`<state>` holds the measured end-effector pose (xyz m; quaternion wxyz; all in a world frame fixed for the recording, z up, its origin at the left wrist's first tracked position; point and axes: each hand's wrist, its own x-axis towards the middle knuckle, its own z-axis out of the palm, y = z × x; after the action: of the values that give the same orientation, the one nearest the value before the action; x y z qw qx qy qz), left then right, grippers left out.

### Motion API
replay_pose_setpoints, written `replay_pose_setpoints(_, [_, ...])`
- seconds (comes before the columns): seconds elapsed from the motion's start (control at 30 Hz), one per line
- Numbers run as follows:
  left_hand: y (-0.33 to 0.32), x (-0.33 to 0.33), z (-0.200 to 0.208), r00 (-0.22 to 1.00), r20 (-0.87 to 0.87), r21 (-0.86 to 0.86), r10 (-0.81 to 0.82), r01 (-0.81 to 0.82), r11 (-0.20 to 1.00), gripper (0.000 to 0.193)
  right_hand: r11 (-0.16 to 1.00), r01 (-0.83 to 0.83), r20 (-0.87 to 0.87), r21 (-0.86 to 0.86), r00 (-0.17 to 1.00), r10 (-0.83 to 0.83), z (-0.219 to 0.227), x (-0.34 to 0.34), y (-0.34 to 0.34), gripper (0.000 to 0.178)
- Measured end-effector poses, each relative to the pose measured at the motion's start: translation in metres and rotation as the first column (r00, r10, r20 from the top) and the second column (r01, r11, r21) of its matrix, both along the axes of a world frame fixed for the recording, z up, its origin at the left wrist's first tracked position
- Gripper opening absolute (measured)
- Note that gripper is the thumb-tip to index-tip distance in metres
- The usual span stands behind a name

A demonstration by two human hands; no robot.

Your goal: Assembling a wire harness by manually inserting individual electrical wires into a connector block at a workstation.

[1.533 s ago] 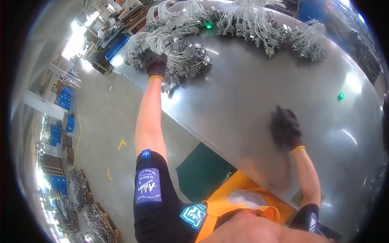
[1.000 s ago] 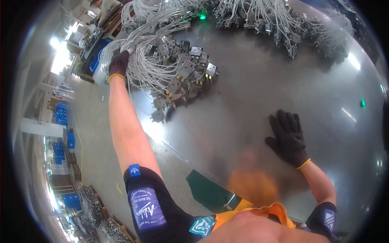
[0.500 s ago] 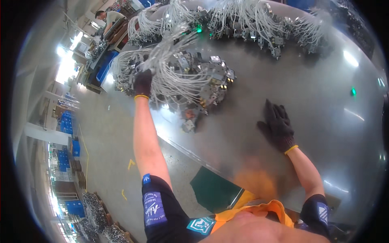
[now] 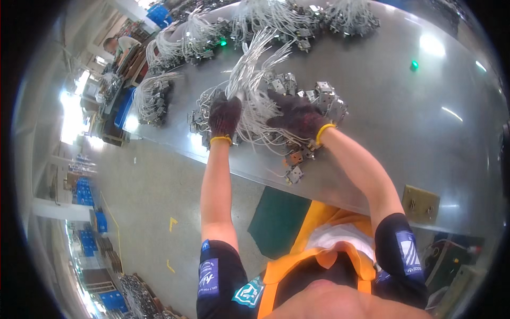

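A bundle of white wires (image 4: 249, 80) with small metal-cased connector parts lies on the metal table, its loose wire ends pointing away from me. My left hand (image 4: 225, 114), in a dark glove with a yellow cuff, is closed round the bundle's left side. From the right, my gloved right hand (image 4: 298, 114) grips the same wires, thumb and fingers apart around them. Metal connectors (image 4: 326, 98) spread out beyond the right hand. Several more connectors (image 4: 295, 173) hang toward the table's near edge. The fingertips of both hands are partly hidden among the wires.
More wire bundles (image 4: 265, 21) line the far side of the table (image 4: 393, 127), and a separate bundle (image 4: 151, 101) sits at its left end. A brass-coloured plate (image 4: 419, 204) is at the near right edge. Another person (image 4: 125, 45) works at a bench far left.
My right hand has come off the bare tabletop and onto the wires. The bundle under my left hand has moved right, apart from another bundle left behind. The view has shifted.
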<state>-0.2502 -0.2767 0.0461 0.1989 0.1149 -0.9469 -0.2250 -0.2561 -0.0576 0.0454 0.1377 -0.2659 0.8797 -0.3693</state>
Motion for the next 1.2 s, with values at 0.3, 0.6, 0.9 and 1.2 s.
replay_pose_setpoints(0.3, [0.026, -0.01, -0.005, 0.997, 0.042, 0.009, 0.059, -0.059, 0.998, 0.035, 0.561, 0.228, 0.456, -0.796, 0.835, 0.307, -0.007, 0.034, 0.213, 0.068])
replay_pose_setpoints(0.6, [0.01, -0.017, -0.044, 0.981, -0.184, 0.087, 0.058, -0.042, 0.995, 0.068, 0.741, 0.2, 0.228, -0.641, 0.972, -0.065, 0.032, 0.072, 0.171, 0.034])
replay_pose_setpoints(0.9, [0.203, 0.179, -0.075, 0.628, -0.289, -0.211, -0.722, 0.694, 0.688, 0.091, 0.451, 0.283, 0.314, -0.846, 0.949, -0.007, 0.048, 0.122, 0.281, 0.024])
replay_pose_setpoints(1.2, [0.358, 0.137, -0.017, 0.478, -0.469, 0.118, -0.742, 0.867, 0.484, 0.083, 0.775, 0.068, -0.096, -0.628, 0.982, -0.163, 0.098, 0.158, 0.257, 0.03])
